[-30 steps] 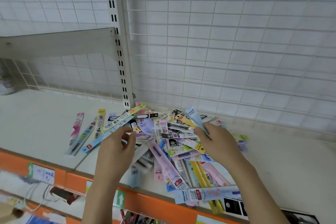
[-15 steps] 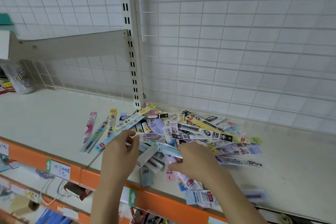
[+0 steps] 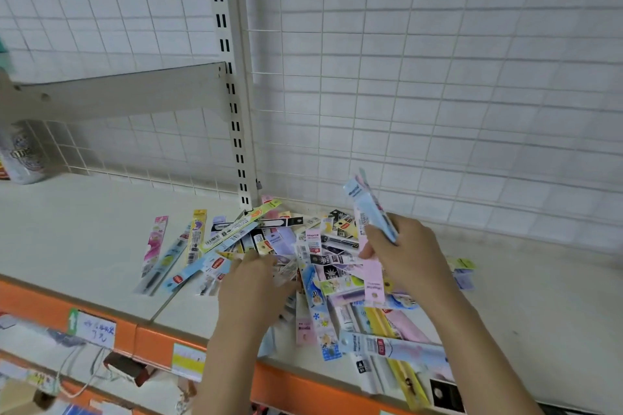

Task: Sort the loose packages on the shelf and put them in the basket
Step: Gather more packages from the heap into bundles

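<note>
A heap of long, thin pen packages point(image 3: 323, 259) in many colours lies on the cream shelf point(image 3: 84, 246), spreading from the upright post to the front edge. My right hand point(image 3: 404, 256) is raised just above the heap and grips a small bunch of packages point(image 3: 369, 209): light blue ones stick up, a pink one hangs down. My left hand point(image 3: 256, 286) rests on the left part of the heap with its fingers curled on packages there. No basket is in view.
A slotted upright post point(image 3: 232, 94) and a shelf bracket point(image 3: 118, 94) stand behind the heap before a white wire grid wall. A can point(image 3: 22, 155) sits at the far left. The orange shelf edge point(image 3: 151, 340) carries price tags; lower shelves hold clutter.
My right hand has lifted off the heap with a bunch of blue and pink packages. My left hand has stayed on the heap's left side. The camera has shifted slightly.
</note>
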### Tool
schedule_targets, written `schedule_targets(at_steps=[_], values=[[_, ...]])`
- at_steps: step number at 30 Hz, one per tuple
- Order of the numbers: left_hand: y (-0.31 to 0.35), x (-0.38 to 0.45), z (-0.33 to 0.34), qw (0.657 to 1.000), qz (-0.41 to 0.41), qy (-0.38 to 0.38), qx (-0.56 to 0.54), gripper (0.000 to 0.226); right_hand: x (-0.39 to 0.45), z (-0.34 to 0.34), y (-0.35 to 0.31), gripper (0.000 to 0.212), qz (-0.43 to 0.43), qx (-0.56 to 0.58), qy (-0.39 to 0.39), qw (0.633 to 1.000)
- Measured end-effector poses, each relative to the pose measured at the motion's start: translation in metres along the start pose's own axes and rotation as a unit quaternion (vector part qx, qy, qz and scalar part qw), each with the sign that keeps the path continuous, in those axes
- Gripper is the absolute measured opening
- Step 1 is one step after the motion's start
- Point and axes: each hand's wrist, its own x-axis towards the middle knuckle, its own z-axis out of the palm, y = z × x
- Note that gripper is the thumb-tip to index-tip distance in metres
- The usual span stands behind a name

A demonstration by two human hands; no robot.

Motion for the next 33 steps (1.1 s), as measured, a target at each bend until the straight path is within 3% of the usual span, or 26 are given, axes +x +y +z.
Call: schedule_targets(at_steps=[2, 5, 10, 13, 17, 20, 22, 26, 33], values=[[0.006, 0.002, 0.002, 0.997, -0.001, -0.052, 0.050, 0.034, -0.001, -0.004, 0.002, 0.024, 0.002, 0.008, 0.023, 1.000], [0.003, 0.004, 0.002, 0.997, 0.016, -0.032, 0.070, 0.015, -0.003, -0.005, 0.008, 0.024, 0.007, 0.006, 0.036, 0.999], [-0.010, 0.002, -0.014, 0.997, -0.010, 0.051, 0.058, 0.023, -0.003, 0.003, 0.016, 0.040, -0.002, 0.008, 0.042, 0.999], [-0.017, -0.002, -0.027, 0.993, -0.026, 0.105, 0.053, 0.022, -0.004, 0.009, 0.017, 0.039, -0.019, -0.002, 0.058, 0.998], [-0.026, -0.005, -0.035, 0.978, -0.029, 0.189, -0.080, 0.021, -0.004, 0.014, 0.016, 0.035, -0.022, -0.002, 0.070, 0.997], [-0.025, -0.007, -0.035, 0.965, 0.005, 0.216, -0.150, 0.017, -0.005, 0.015, 0.014, 0.035, -0.025, 0.013, 0.056, 0.998], [-0.020, -0.009, -0.034, 0.956, 0.044, 0.235, -0.170, 0.027, -0.006, 0.015, 0.013, 0.038, -0.029, 0.027, 0.055, 0.998], [-0.010, -0.011, -0.028, 0.945, 0.072, 0.281, -0.151, 0.032, -0.009, 0.014, 0.015, 0.041, -0.036, 0.024, 0.072, 0.996], [-0.004, -0.010, -0.018, 0.950, 0.086, 0.174, -0.244, 0.049, -0.014, 0.003, 0.031, 0.016, -0.015, 0.008, 0.080, 0.997]])
